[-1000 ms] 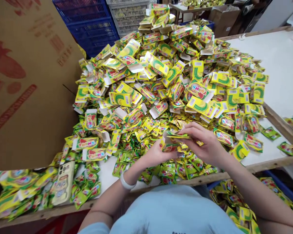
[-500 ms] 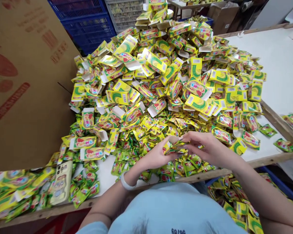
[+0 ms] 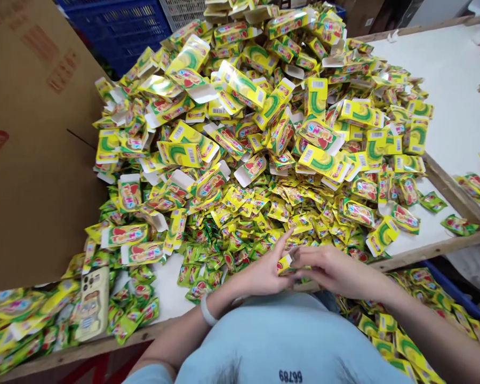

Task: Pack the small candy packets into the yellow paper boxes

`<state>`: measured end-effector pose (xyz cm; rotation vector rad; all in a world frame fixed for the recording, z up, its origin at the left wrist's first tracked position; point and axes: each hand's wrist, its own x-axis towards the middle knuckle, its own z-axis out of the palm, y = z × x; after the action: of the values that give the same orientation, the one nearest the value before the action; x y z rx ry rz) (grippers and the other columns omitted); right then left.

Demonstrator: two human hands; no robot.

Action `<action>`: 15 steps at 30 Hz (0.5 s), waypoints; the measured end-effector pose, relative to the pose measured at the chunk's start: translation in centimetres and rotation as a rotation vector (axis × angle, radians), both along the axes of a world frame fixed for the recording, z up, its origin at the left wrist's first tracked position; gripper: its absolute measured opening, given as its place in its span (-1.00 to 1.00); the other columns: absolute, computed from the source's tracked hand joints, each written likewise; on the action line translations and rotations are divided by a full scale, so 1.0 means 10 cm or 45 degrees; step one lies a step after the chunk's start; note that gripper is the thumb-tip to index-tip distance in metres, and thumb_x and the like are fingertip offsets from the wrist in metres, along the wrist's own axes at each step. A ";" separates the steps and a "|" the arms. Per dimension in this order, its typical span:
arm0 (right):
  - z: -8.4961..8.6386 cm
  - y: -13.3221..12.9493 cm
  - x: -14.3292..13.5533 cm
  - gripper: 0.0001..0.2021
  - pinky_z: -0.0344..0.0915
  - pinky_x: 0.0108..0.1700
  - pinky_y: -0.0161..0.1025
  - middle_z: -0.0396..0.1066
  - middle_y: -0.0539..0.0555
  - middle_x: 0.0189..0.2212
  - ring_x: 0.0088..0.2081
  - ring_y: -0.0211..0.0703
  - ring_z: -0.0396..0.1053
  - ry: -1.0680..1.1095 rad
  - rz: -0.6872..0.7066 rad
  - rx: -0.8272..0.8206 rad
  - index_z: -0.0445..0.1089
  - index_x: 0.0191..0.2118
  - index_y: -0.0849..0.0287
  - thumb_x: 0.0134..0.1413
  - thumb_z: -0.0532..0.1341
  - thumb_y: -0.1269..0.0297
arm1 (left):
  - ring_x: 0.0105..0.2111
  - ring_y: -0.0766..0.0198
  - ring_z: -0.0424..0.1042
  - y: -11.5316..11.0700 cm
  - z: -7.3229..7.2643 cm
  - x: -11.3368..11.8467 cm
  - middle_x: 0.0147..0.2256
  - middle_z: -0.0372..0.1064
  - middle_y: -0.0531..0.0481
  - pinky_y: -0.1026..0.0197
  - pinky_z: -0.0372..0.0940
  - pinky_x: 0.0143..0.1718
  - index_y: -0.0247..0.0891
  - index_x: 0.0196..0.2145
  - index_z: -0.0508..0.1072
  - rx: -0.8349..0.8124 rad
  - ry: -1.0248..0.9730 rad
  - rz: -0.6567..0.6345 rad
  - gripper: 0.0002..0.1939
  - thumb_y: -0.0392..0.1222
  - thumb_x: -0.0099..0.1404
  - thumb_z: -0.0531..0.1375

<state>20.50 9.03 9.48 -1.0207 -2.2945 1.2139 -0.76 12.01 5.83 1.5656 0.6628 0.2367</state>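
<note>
Close to my body, my left hand (image 3: 262, 273) grips a small yellow cardboard box (image 3: 284, 263), its index finger sticking out and up. My right hand (image 3: 336, 271) meets it from the other side, thumb and fingers pinched at the box's end flap. Much of the box is hidden by my fingers. Just beyond lie small yellow candy sachets (image 3: 280, 210) and green ones (image 3: 198, 266). Behind them rises a big heap of yellow-and-green boxes (image 3: 244, 85), several with white flaps standing open.
A large brown carton (image 3: 36, 186) stands at the left. A phone in a cartoon case (image 3: 93, 306) lies near the table's wooden edge (image 3: 140, 337). Below the edge at right, a blue crate (image 3: 460, 293) holds more boxes. Blue crates (image 3: 132, 32) are stacked behind.
Both hands have come down and nearer to my body with the box. My left index finger now points up, and the view has tilted slightly.
</note>
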 end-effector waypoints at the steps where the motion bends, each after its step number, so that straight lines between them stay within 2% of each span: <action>1: -0.02 -0.03 0.06 -0.75 0.37 -0.19 -0.26 0.52 0.09 -0.28 -0.21 -0.16 0.48 0.015 -0.061 0.051 0.48 -0.20 0.15 0.35 0.04 0.38 | 0.17 -0.01 0.35 0.00 -0.01 0.00 0.23 0.25 -0.27 -0.06 0.24 0.18 -0.17 0.41 -0.27 0.001 -0.022 -0.001 0.02 -0.27 0.20 0.29; 3: 0.02 -0.05 0.29 -0.74 0.38 -0.21 -0.25 0.51 0.06 -0.33 -0.24 -0.15 0.48 0.034 -0.263 0.254 0.48 -0.24 0.11 0.35 0.04 0.39 | 0.15 0.01 0.36 0.06 -0.01 -0.02 0.19 0.30 -0.24 -0.06 0.24 0.18 -0.14 0.40 -0.22 0.114 -0.074 0.067 -0.03 -0.21 0.23 0.30; 4: 0.08 -0.05 0.44 -0.78 0.38 -0.22 -0.24 0.51 0.06 -0.32 -0.26 -0.14 0.48 0.004 -0.443 0.406 0.47 -0.24 0.08 0.33 0.07 0.38 | 0.16 0.03 0.35 0.11 0.00 -0.04 0.18 0.31 -0.23 -0.06 0.23 0.19 -0.14 0.37 -0.10 0.234 -0.077 0.140 -0.14 -0.18 0.26 0.28; 5: 0.15 -0.04 0.59 -0.82 0.37 -0.25 -0.22 0.50 0.06 -0.33 -0.30 -0.12 0.47 -0.074 -0.685 0.596 0.47 -0.24 0.05 0.31 0.12 0.36 | 0.15 0.04 0.35 0.17 0.00 -0.06 0.16 0.33 -0.21 -0.05 0.22 0.18 -0.15 0.31 0.06 0.384 -0.051 0.222 -0.30 -0.15 0.31 0.25; 6: 0.22 -0.03 0.73 -0.87 0.36 -0.26 -0.18 0.49 0.09 -0.29 -0.31 -0.09 0.46 -0.226 -0.975 0.789 0.47 -0.21 0.05 0.28 0.16 0.33 | 0.12 0.05 0.36 0.23 0.01 -0.08 0.11 0.37 -0.20 -0.05 0.23 0.16 -0.17 0.21 0.22 0.545 0.006 0.286 -0.49 -0.15 0.35 0.21; 7: 0.28 -0.02 0.82 -0.88 0.35 -0.25 -0.14 0.48 0.14 -0.23 -0.29 -0.04 0.45 -0.398 -1.192 0.938 0.47 -0.16 0.05 0.27 0.19 0.30 | 0.06 0.05 0.39 0.27 0.00 -0.10 0.04 0.41 -0.18 -0.06 0.25 0.12 -0.20 0.09 0.33 0.698 0.086 0.318 -0.67 -0.16 0.39 0.16; 8: 0.30 0.00 0.87 -0.85 0.35 -0.24 -0.10 0.47 0.19 -0.18 -0.25 0.02 0.45 -0.543 -1.305 1.050 0.46 -0.10 0.07 0.26 0.20 0.28 | -0.01 0.05 0.40 0.30 -0.02 -0.11 -0.05 0.45 -0.16 -0.06 0.27 0.06 -0.23 -0.01 0.38 0.833 0.177 0.318 -0.78 -0.17 0.42 0.11; 9: 0.27 0.01 0.86 -0.80 0.35 -0.20 -0.07 0.46 0.24 -0.14 -0.21 0.07 0.45 -0.647 -1.286 1.108 0.45 -0.04 0.11 0.26 0.21 0.26 | -0.06 0.05 0.41 0.31 -0.04 -0.11 -0.12 0.46 -0.15 -0.06 0.29 0.01 -0.24 -0.09 0.41 0.946 0.266 0.291 -0.82 -0.18 0.43 0.08; 11: 0.09 0.06 0.71 -0.71 0.37 -0.12 -0.03 0.47 0.29 -0.09 -0.11 0.14 0.43 -0.705 -0.931 1.104 0.42 0.03 0.20 0.25 0.21 0.23 | -0.10 0.03 0.40 0.27 -0.10 -0.09 -0.17 0.46 -0.14 -0.06 0.29 -0.04 -0.26 -0.12 0.41 1.106 0.403 0.226 -0.82 -0.15 0.43 0.08; 13: -0.22 0.14 0.49 -0.66 0.36 -0.05 0.01 0.45 0.31 0.01 -0.01 0.18 0.39 -0.744 -0.541 1.021 0.41 0.08 0.23 0.23 0.23 0.24 | -0.05 -0.02 0.37 0.18 -0.15 -0.06 -0.11 0.43 -0.19 -0.08 0.29 -0.02 -0.28 -0.05 0.40 1.212 0.483 0.238 -0.73 -0.06 0.40 0.13; 15: -0.54 0.23 0.33 -0.68 0.36 -0.05 0.05 0.42 0.30 0.09 0.06 0.22 0.34 -0.801 -0.388 0.960 0.43 0.08 0.20 0.23 0.23 0.29 | 0.03 -0.08 0.32 0.08 -0.18 -0.06 -0.01 0.39 -0.27 -0.12 0.26 0.04 -0.32 0.02 0.38 1.286 0.521 0.284 -0.58 0.03 0.36 0.18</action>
<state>23.85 11.31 4.11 -1.4698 -2.5397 -0.1561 -1.32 12.84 4.01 2.5447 1.1391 0.4693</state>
